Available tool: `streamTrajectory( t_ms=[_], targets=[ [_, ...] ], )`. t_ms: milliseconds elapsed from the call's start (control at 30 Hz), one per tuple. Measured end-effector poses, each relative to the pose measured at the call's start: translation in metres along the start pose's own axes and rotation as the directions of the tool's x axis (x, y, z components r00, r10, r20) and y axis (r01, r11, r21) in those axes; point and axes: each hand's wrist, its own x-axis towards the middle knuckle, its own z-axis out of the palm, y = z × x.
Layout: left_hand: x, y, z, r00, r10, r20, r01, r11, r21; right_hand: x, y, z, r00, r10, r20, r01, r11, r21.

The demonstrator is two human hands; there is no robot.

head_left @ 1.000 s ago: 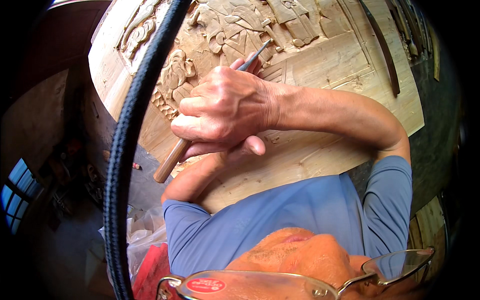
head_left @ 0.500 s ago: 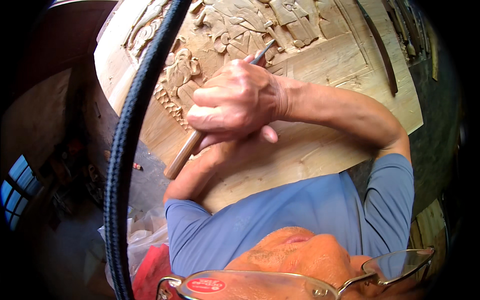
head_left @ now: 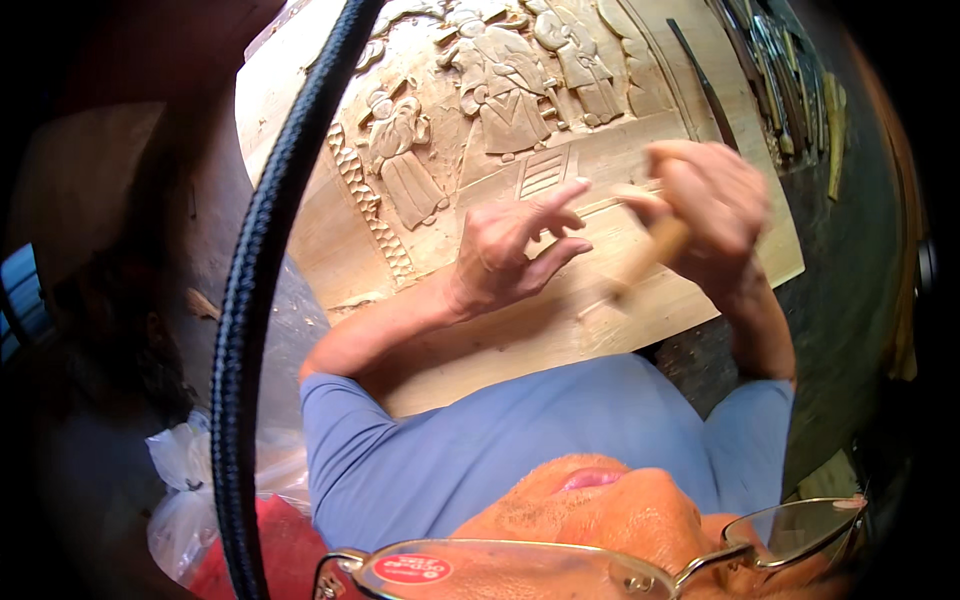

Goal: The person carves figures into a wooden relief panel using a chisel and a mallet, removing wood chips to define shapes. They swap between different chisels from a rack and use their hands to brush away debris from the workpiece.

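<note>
Gap between left grip [head_left: 507, 247] and handle [head_left: 654, 260]

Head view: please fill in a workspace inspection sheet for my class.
Surface: pale wooden panel, carved with robed figures in relief.
Job's things: tan, cylindrical wooden-handled tool, blurred, in the right hand.
Clutter: slender dark curved tool on the panel; long thin tools beside its right edge.
Hands: left hand open, nothing held; right closed around the tool.
Cables: thick black braided cord crossing the left side.
Surroundings: translucent plastic bag, red object, lower left.

Wooden handle [head_left: 655, 257] over carved panel [head_left: 468, 185]
</note>
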Motion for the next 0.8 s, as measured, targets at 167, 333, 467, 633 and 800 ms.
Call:
streamTrajectory(
  t_ms=[167, 333, 467, 633, 800],
  targets=[
    [0.026, -0.013, 0.039, 0.938, 0.342, -0.058, -0.314, 0.909, 0.273, -0.055, 0.0, -0.037, 0.974, 0.191, -0.12, -0.219, 0.93, -0.296],
    [0.044, -0.021, 0.056, 0.862, 0.506, 0.033, -0.431, 0.698, 0.572, -0.107, -0.008, -0.006, 0.945, 0.314, -0.088, -0.297, 0.941, 0.161],
    [0.038, -0.031, 0.055, 0.839, 0.539, 0.081, -0.441, 0.584, 0.681, -0.118, -0.01, 0.017, 0.956, 0.29, -0.04, -0.266, 0.918, 0.296],
    [0.037, -0.04, 0.058, 0.855, 0.508, 0.1, -0.407, 0.54, 0.737, -0.131, 0.0, 0.022, 0.961, 0.276, 0.023, -0.268, 0.904, 0.334],
    [0.039, -0.048, 0.064, 0.88, 0.469, 0.079, -0.374, 0.581, 0.723, -0.132, 0.002, 0.017, 0.915, 0.388, 0.116, -0.374, 0.701, 0.608]
  ],
)
